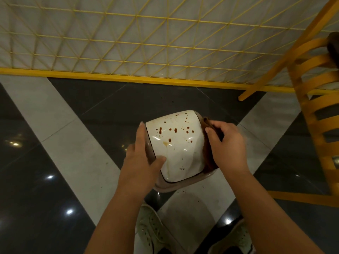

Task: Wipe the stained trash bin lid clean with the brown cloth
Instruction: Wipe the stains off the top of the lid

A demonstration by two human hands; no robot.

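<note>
A small trash bin stands on the floor below me, its white lid (180, 149) spattered with brown-red spots and a pale smear. My left hand (142, 162) grips the lid's left edge, thumb resting on the white top. My right hand (227, 147) is closed on the brown cloth (208, 153), which lies bunched against the lid's right edge; most of the cloth is hidden under the hand.
A yellow wire-mesh fence (146, 43) runs across the far side on a yellow base rail. A yellow slatted chair (315, 99) stands at the right. The floor is glossy dark and light tile (60, 143). My two white shoes (152, 231) are below the bin.
</note>
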